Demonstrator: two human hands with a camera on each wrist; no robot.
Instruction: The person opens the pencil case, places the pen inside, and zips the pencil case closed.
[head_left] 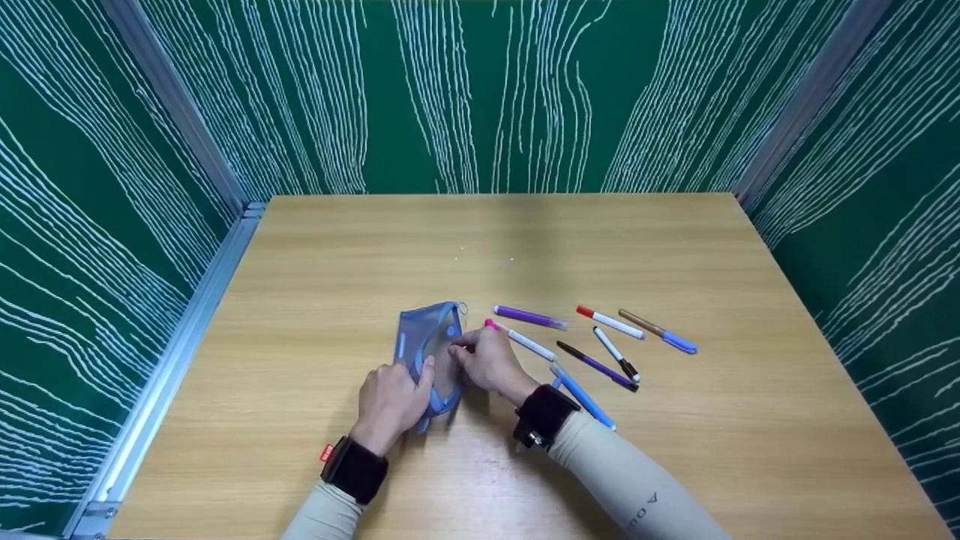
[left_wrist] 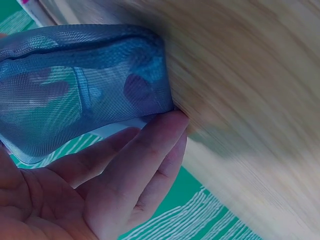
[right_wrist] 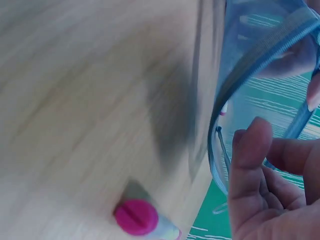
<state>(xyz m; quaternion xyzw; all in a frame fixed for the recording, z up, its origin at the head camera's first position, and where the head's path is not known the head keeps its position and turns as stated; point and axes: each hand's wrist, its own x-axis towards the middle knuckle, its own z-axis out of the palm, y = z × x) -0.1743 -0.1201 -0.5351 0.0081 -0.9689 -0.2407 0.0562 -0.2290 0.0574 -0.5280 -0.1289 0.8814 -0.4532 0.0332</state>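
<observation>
A blue mesh zip pencil pouch (head_left: pixel 409 326) stands tilted on the table, its zipped mouth spread toward the right. My left hand (head_left: pixel 391 401) grips its left side, thumb on top by the opening; in the left wrist view, fingers (left_wrist: pixel 145 170) support the mesh from underneath. At the mouth's right edge, my right hand (head_left: pixel 491 360) has thumb and forefinger bent together and seems to pinch the rim. The right wrist view shows those fingers (right_wrist: pixel 252 142) beside the blue zip edge (right_wrist: pixel 220 100). A white marker with a pink cap (head_left: pixel 531 345) lies by my right hand.
Right of the pouch lie a purple marker (head_left: pixel 529 316), a red-capped marker (head_left: pixel 611 322), a brown-and-blue pen (head_left: pixel 660 332), a black-capped marker (head_left: pixel 615 352), a dark purple pen (head_left: pixel 598 366) and a blue pen (head_left: pixel 581 394). Green walls surround the wooden table (head_left: pixel 337 240).
</observation>
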